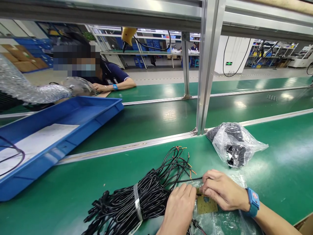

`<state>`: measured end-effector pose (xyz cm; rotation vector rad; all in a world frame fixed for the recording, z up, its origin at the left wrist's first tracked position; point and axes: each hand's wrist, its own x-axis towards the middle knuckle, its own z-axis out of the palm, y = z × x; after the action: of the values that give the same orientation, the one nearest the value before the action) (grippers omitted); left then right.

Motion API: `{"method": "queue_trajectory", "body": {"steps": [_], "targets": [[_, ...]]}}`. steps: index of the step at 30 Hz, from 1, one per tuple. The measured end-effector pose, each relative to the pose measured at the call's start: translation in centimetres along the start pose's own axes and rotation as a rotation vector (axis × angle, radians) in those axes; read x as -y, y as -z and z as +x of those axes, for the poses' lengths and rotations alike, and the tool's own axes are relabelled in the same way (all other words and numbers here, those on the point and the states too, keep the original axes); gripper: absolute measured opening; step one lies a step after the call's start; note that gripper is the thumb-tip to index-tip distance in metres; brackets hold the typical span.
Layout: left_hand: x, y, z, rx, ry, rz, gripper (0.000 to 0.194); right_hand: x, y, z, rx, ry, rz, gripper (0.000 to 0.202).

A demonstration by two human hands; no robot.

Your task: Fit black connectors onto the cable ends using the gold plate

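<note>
Left hand (179,209) and right hand (221,192) meet at the near edge of the green table (281,169), fingers pressed together on a small circuit board (207,205) lying on clear plastic film (220,223). A tied bundle of black cables (139,202) lies just left of the board; a plastic bag of black parts (233,143) sits behind the right hand, and a blue tray (56,137) stands far left.

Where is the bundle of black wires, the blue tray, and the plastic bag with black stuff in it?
Bundle of black wires (137,204), head view, near its white band.
Blue tray (97,112), head view, inner floor.
Plastic bag (232,142), head view, middle.
</note>
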<state>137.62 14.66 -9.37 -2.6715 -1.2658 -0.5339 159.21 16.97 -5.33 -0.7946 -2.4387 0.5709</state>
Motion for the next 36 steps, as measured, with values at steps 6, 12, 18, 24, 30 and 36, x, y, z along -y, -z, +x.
{"method": "queue_trajectory", "body": {"steps": [6, 12, 18, 24, 30, 36], "targets": [[-0.1, 0.0, -0.1, -0.008, 0.016, -0.048, 0.027, 0.1, -0.3, 0.0, -0.003, -0.010, 0.022, 0.043], [0.0, 0.6, 0.1, -0.025, 0.007, -0.068, 0.026, 0.3, -0.5, 0.1, 0.012, -0.029, 0.080, 0.044], [0.5, 0.6, 0.1, -0.063, 0.018, -0.176, 0.022, 0.3, 0.2, -0.1, -0.279, -0.338, 0.343, 0.037], [0.6, 1.0, 0.9, -0.184, 0.049, -0.482, 0.020, -0.6, -0.4, -0.1, -0.394, -0.474, 0.444, 0.033], [-0.6, 1.0, 1.5, -0.248, 0.049, -0.652, 0.015, -0.8, -0.5, -0.2, -0.322, -0.504, 0.544, 0.035], [-1.4, 0.5, 1.5, -0.304, 0.023, -0.711, 0.015, -0.8, -0.7, 0.0, -0.273, -0.528, 0.819, 0.039]]}}
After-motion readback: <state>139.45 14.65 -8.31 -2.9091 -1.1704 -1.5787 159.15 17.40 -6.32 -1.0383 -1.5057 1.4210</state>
